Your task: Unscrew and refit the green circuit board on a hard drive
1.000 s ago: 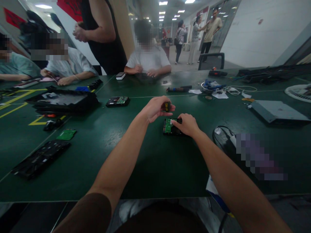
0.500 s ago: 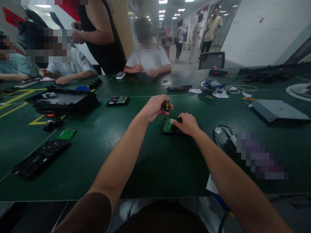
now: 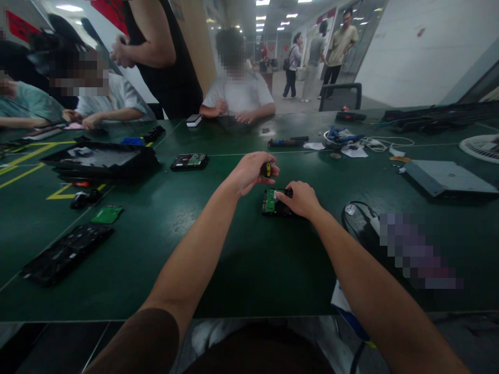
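Drive (image 3: pixel 273 203) lies board-up beneath the right hand (image 3: pixel 304 201), tool (image 3: pixel 267 169) in the left hand (image 3: pixel 251 175)

Any print on the drive is too small to read at this angle. At upper left, a red banner (image 3: pixel 22 27) carries dark marks, blurred beyond reading, and the tool's yellow patch shows no word that I can make out.

The drive rests flat on the desk (image 3: pixel 253 270), in front of the person and slightly right of the middle. Its long axis runs left to right, roughly along the desk's near edge; the green part of its board sits toward the left end, while the right end disappears under the hand. The tool's visible yellow-and-black end looks about upright, just above and beyond the drive (its lower end is hidden, so whether it touches the drive I cannot tell).

The left fingers are curled around the tool, nearly closed. The right fingers are partly bent, with the thumb on the board and the others at the drive's far side, gripping it against the desk.

A second drive (image 3: pixel 189 161) lies farther off to the left. Nearer on that side, a loose green board (image 3: pixel 107 214) sits just beside a black frame (image 3: pixel 67 253). A grey metal box (image 3: pixel 450 178) lies well to the right.
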Tool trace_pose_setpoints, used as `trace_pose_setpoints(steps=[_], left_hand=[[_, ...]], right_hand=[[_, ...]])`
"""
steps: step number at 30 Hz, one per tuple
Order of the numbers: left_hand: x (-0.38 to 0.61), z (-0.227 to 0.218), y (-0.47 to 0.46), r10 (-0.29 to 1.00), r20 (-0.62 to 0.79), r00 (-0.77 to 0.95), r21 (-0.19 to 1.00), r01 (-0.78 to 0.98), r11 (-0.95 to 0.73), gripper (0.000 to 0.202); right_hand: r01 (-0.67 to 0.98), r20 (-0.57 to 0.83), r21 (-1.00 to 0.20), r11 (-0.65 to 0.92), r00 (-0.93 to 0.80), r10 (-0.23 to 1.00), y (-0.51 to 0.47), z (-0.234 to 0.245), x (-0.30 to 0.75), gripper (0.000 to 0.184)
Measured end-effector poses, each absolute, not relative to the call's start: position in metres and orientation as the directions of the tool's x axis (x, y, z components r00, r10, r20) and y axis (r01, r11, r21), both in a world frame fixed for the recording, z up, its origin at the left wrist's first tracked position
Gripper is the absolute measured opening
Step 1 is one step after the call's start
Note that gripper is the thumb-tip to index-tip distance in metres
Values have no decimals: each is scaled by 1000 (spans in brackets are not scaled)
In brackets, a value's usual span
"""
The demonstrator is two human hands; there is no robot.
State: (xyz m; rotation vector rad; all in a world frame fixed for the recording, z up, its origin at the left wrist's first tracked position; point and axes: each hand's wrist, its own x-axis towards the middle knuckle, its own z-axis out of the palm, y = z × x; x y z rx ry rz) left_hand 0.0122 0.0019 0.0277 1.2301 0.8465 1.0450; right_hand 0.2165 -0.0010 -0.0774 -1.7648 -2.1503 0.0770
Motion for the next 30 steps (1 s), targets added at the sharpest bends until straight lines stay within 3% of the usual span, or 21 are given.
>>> trace_pose_setpoints(steps=[9,20,26,30], left_hand=[[11,27,6,967,-4,256,985,-165,48,16],[14,28,2,946,-13,325,975,-207,84,14],[11,27,4,949,42,311,991,-131,-1,17],[11,29,1,920,12,392,994,-103,31,19]], right_hand=[[942,238,-256,219,-158,958,-1,-78,217,54],[941,207,-266,211,-158,965,-3,-73,216,53],[939,215,-270,214,-158,964,-2,-75,217,54],[935,219,-278,219,-160,963,-1,-77,217,54]])
